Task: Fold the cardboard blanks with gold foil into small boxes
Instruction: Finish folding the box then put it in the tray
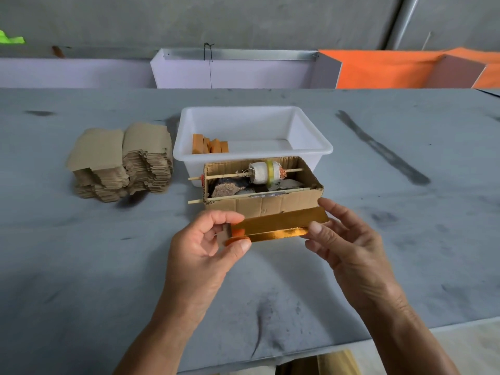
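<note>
A gold-foil cardboard blank (278, 226) is held lengthwise above the grey table, partly folded along its length. My left hand (205, 247) pinches its left end between thumb and fingers, where an orange flap shows. My right hand (343, 239) pinches its right end, thumb on the near fold and fingers behind. A stack of brown flat blanks (121, 161) lies on the table to the left. Several folded orange boxes (209, 144) stand in the white plastic tub (313, 125).
A small open cardboard box (265, 204) with a tape roll (266, 171) on a wooden skewer and stones inside sits just beyond my hands. Purple and orange bins (378, 69) line the table's far edge. More gold material (319, 364) shows below the near edge.
</note>
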A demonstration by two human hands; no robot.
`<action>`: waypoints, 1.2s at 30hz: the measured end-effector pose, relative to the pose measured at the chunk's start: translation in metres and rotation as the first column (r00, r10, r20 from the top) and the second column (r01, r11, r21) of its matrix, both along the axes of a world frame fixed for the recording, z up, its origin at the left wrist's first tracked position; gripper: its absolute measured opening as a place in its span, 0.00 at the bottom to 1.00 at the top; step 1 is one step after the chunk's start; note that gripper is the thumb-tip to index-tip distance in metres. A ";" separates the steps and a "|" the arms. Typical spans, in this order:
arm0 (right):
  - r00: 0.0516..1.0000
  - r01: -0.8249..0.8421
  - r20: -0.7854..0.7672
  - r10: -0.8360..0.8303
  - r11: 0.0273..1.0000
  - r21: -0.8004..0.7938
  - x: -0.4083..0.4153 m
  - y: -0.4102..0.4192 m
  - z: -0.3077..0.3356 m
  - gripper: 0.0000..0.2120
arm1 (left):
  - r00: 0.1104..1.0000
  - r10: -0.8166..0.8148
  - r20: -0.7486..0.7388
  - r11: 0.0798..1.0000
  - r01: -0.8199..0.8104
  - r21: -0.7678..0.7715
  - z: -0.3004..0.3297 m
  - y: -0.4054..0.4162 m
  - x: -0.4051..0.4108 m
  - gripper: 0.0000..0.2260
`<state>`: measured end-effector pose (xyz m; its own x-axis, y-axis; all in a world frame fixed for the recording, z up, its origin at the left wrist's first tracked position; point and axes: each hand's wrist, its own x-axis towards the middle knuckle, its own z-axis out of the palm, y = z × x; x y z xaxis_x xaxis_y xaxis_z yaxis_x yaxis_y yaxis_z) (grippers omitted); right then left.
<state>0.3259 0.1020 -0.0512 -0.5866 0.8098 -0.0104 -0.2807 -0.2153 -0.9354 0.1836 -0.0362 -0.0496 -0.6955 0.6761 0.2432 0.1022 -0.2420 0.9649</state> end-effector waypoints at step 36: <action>0.999 -0.039 0.022 0.043 0.986 -0.160 -0.046 0.008 0.027 0.09 | 0.898 0.147 0.416 0.989 -0.138 -0.054 0.024 0.028 -0.041 0.10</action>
<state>0.2795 0.1100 -0.0239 -0.6171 0.7719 -0.1528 -0.2452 -0.3731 -0.8948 0.1426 -0.0086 -0.0253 -0.8192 0.5640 -0.1043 -0.2791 -0.2331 0.9315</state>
